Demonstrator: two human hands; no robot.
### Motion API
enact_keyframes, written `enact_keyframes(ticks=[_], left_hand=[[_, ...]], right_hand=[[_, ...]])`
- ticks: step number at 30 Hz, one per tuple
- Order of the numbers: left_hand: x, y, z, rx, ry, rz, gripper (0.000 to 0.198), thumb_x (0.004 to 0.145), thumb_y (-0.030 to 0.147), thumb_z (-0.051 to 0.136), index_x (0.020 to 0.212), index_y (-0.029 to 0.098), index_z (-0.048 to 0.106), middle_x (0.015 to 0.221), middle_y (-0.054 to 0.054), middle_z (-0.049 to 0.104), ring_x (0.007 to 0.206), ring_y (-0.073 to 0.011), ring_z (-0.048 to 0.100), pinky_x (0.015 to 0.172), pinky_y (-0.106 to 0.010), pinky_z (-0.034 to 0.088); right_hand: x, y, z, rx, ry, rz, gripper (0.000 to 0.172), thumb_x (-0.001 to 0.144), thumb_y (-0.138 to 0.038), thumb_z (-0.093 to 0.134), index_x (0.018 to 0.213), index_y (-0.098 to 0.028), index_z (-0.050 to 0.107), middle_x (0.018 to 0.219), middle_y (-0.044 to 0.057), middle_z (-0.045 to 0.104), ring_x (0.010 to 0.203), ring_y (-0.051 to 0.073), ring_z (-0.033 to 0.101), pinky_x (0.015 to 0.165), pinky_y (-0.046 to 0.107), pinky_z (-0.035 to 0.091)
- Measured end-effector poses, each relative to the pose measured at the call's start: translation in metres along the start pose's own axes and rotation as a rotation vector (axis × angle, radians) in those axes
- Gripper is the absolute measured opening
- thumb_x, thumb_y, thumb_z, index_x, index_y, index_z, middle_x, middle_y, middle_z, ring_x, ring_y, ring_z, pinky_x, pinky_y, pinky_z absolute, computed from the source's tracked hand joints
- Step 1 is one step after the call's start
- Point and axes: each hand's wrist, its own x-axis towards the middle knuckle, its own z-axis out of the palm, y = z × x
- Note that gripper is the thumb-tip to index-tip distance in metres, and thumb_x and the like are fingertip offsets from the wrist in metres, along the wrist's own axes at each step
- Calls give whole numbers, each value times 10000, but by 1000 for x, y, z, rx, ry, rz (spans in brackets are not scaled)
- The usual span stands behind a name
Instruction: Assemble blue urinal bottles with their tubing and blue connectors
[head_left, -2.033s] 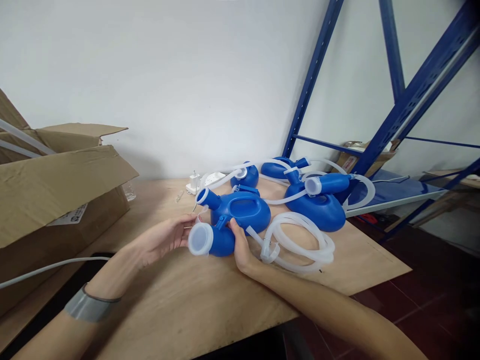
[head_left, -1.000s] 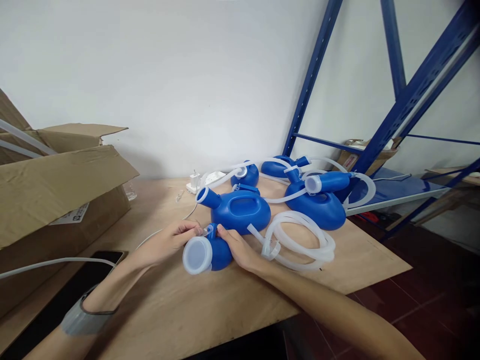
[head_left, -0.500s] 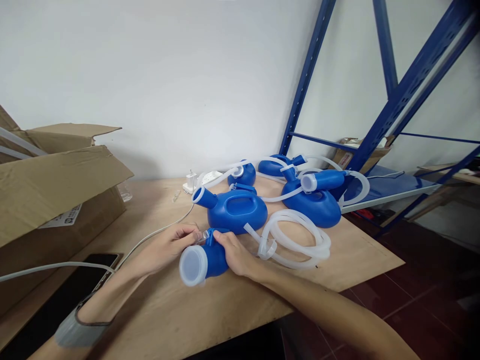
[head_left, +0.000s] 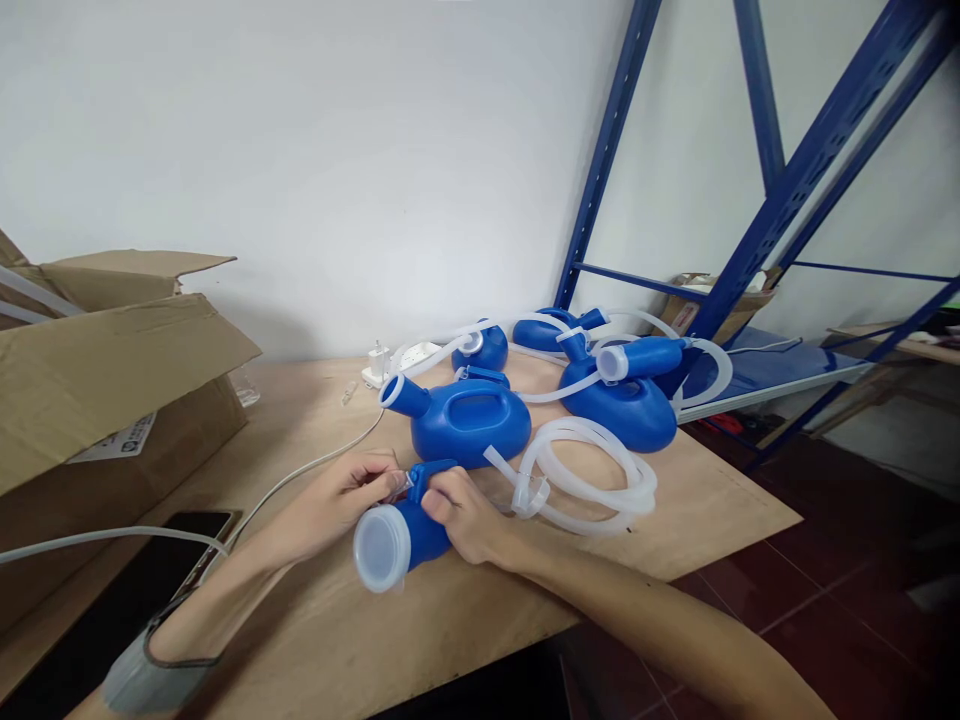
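A blue cylindrical part (head_left: 426,532) with a translucent cap (head_left: 382,548) lies near the table's front, its cap facing left. Around its right end my right hand (head_left: 466,512) is closed, by the blue clip (head_left: 429,476) on its top. My left hand (head_left: 367,487) pinches a small clear piece against the clip's left side. Just behind stands a blue bottle (head_left: 471,425) with a handle and an open neck tilted left. A coiled translucent hose (head_left: 592,480) rests to the right of my right hand.
More blue bottles (head_left: 628,412) with hoses stand at the back right. An open cardboard box (head_left: 127,370) is at left, a dark phone (head_left: 202,530) beside it. A white power strip (head_left: 375,370) sits near the wall. Blue shelving (head_left: 750,230) rises at right.
The capped blue part has tilted, its cap end slightly lower. My right hand's fingers have curled and its thumb has shifted down off the clip. The view has moved slightly.
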Motion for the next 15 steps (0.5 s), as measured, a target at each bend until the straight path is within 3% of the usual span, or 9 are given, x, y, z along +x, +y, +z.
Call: enact_keyframes(ticks=[5, 11, 15], left_hand=[[-1, 1, 1, -1, 15, 5, 475, 912, 590, 576, 648, 207, 481, 704, 32, 427, 652, -141, 380, 610, -279, 331], [-2, 7, 1, 5, 6, 33, 479, 930, 599, 540, 657, 210, 478, 701, 32, 421, 651, -141, 374, 617, -278, 344], [-2, 9, 1, 7, 1, 21, 472, 925, 589, 527, 649, 211, 465, 681, 35, 402, 636, -138, 352, 603, -277, 338]], right_hand=[[3, -2, 5, -13, 2, 30, 555, 963, -640, 546, 592, -228, 569, 637, -1, 567, 697, 192, 529, 710, 338, 401], [-2, 5, 8, 24, 113, 68, 561, 990, -673, 468, 629, -268, 607, 651, 24, 586, 789, 255, 580, 837, 394, 415], [-4, 6, 8, 4, 119, 89, 564, 998, -684, 443, 652, -269, 602, 685, 32, 618, 809, 265, 597, 845, 403, 420]])
